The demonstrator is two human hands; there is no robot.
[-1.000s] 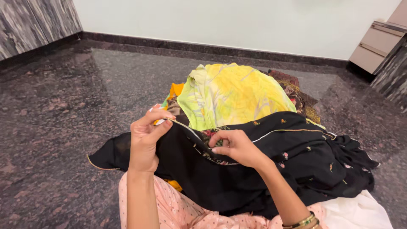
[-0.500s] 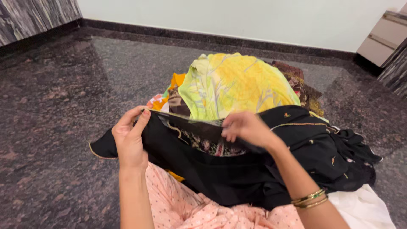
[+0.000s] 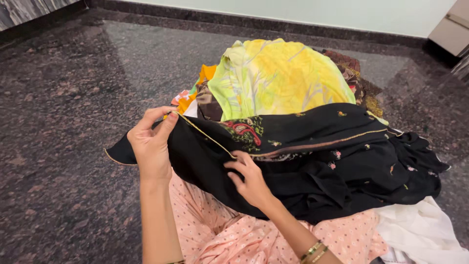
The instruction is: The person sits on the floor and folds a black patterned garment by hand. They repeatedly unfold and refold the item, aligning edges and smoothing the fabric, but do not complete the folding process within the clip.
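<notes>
- The left hand (image 3: 151, 144) pinched the gold-piped edge of a black embroidered garment (image 3: 312, 161), fingers closed on the cloth.
- The right hand (image 3: 251, 178) gripped the same edge lower, fingers curled.
- The garment lay across the lap on the stone floor (image 3: 63, 98), before a yellow cloth (image 3: 278, 78).
- Half a second before, both hands had been higher and farther apart.

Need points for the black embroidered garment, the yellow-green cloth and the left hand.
black embroidered garment (image 3: 312, 171), head view, on its plain middle below the gold trim.
yellow-green cloth (image 3: 278, 78), head view, on its yellow centre.
left hand (image 3: 152, 144), head view, on the back of the hand.
</notes>
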